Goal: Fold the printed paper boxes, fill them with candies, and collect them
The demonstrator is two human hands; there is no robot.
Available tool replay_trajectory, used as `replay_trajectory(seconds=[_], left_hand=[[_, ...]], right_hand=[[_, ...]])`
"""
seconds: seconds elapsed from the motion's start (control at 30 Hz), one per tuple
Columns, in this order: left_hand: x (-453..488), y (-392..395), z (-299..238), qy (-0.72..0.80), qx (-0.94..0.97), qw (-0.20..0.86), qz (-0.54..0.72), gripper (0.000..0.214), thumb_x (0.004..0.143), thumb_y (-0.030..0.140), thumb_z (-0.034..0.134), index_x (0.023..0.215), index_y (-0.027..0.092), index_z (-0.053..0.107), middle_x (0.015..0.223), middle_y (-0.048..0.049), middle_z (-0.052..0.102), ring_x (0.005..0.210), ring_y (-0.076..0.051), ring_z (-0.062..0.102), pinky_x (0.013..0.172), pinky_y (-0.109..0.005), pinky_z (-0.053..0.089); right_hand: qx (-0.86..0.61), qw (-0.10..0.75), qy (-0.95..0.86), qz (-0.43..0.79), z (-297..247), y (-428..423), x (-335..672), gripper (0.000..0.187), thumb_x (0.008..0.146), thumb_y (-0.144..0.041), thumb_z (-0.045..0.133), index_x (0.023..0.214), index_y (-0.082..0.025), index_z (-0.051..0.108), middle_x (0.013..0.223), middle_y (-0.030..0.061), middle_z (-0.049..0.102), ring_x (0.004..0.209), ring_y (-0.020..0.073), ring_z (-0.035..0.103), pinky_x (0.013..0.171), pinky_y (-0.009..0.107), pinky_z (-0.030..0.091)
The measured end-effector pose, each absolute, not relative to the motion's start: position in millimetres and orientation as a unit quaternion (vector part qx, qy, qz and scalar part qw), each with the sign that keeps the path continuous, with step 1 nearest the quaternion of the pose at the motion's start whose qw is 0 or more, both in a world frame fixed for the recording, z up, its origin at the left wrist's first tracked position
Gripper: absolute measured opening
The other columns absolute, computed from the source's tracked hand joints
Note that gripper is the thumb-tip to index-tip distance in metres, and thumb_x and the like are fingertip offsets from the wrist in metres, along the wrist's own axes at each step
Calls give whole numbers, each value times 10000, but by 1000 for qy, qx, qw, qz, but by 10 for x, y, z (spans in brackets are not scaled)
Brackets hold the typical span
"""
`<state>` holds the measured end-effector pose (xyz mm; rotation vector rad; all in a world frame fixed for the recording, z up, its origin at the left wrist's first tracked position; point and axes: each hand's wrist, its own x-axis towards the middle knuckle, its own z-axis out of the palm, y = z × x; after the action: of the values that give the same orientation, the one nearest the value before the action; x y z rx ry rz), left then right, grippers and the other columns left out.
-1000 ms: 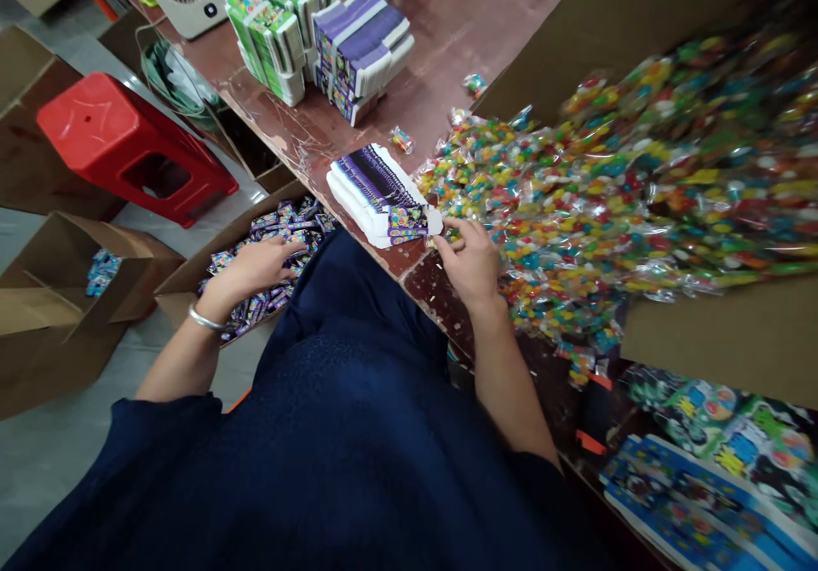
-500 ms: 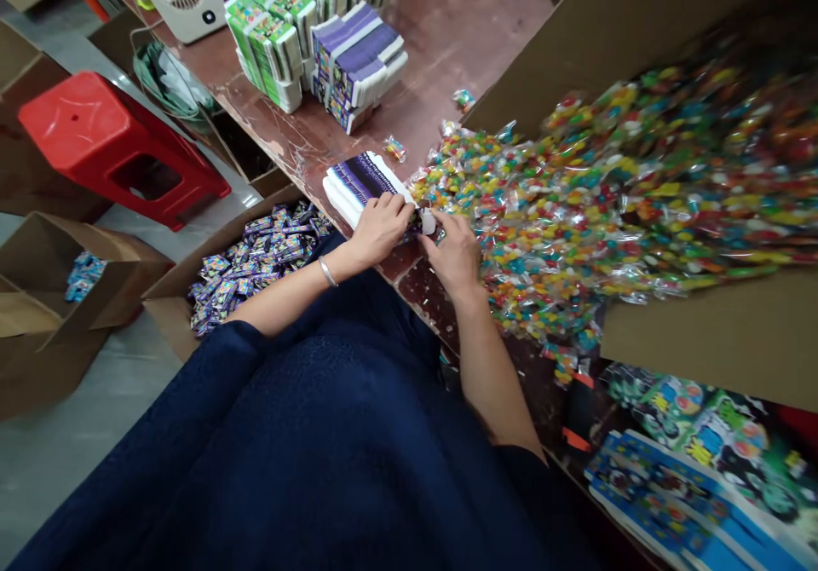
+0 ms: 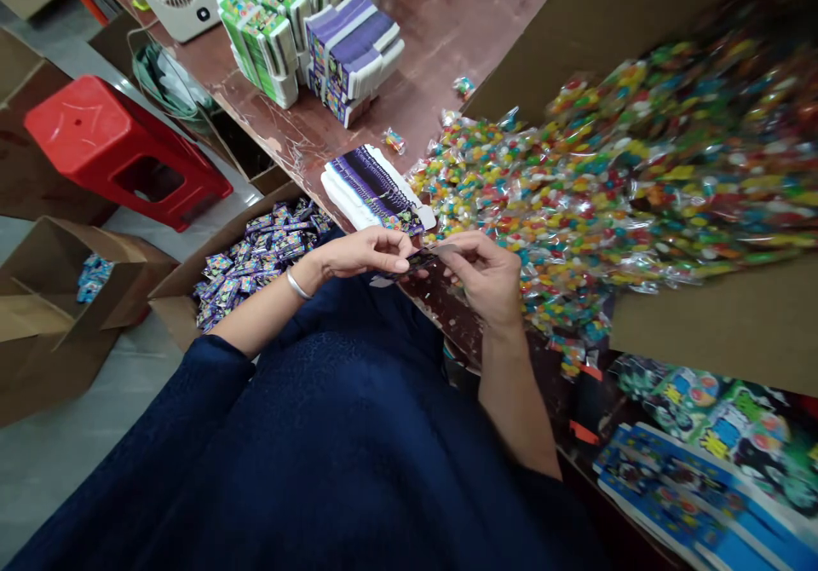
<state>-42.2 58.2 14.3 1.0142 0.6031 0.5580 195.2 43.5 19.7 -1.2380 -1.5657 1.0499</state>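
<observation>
Dark carton (image 3: 421, 258) between hands (image 3: 364, 252) (image 3: 491, 279); long axis crosswise

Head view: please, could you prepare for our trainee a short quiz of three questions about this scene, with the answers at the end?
1. True or false: the left hand and the right hand hold the same dark carton.
2. Multiple choice: what is the main colour of the packs in the open box nearest the left hand? A) orange B) purple C) white
3. Short answer: on which side, the person's left or right, is the bracelet worn?

Key: 1. True. 2. B. 3. Left.
</observation>
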Motion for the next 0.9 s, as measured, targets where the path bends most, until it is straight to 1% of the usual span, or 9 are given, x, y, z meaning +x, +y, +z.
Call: replay_trajectory(seconds=[0.07,0.17,0.27,0.37,0.5,0.6,0.7,0.8,0.9], left_hand=[[-380,536,132,261,404,836,264,447,687,448,913,934,172,663,906,-59,724,825,-161,695,830,-333,576],[-308,475,77,249,354,855,285,614,670,433,926,1175,170,698,1136,-129,754,974,-207,737,919,-371,592],[-273,430,22,254,343,858,287,661,683,434,924,1246,156,716,1148,-133,764,965,-188,734,902,-319,587],[-269,394,13,262,350,858,268,653,652,375,945,1229,148,742,1115,-111,771,943,-158,717,873,-273,570],[-271,364,50,276,402,849,202,551,635,283,945,1140,143,776,981,-59,767,820,-123,673,770,-252,555],[-249,356,38,317,415,819,236,378,669,324,937,969,143,795,852,-31,744,733,-102,642,720,-244,545],[-175,325,-24,370,394,777,324,386,654,400,949,887,143,780,820,-25,735,718,-105,644,717,-255,554],[-54,245,-106,412,381,732,386,449,661,483,938,872,134,751,790,-15,711,688,-101,634,697,-260,554],[58,150,-183,463,391,663,439,442,702,493,915,883,141,720,783,-4,691,689,-99,627,703,-257,558]], right_hand=[[-520,439,-650,339,235,331,1943,198,899,-407,758,1031,-262,786,1019,44,719,629,126,606,575,295,550],[-558,422,-673,241,219,148,1928,407,933,-415,724,1322,-295,716,864,18,685,613,150,559,643,330,557],[-531,361,-700,311,171,-7,1923,485,959,-415,693,1425,-292,638,666,-51,593,566,146,525,654,319,543],[-512,336,-676,410,159,-48,1954,406,940,-419,721,1309,-270,647,620,-83,554,547,129,531,604,283,496],[-480,311,-637,516,207,25,2035,327,845,-495,813,876,-238,613,592,-72,565,491,107,506,498,246,404],[-503,383,-589,504,183,47,2036,358,817,-514,832,937,-246,627,613,-70,591,484,107,519,471,232,405],[-531,457,-541,465,70,-8,1945,452,789,-503,853,1120,-265,660,840,-13,717,692,158,684,595,261,548],[-545,450,-530,468,-55,-99,1809,331,838,-497,804,1041,-255,707,994,24,759,834,191,735,729,312,610],[-578,466,-512,432,-138,-149,1702,228,922,-469,720,908,-241,714,812,-9,733,697,161,685,687,296,582]])
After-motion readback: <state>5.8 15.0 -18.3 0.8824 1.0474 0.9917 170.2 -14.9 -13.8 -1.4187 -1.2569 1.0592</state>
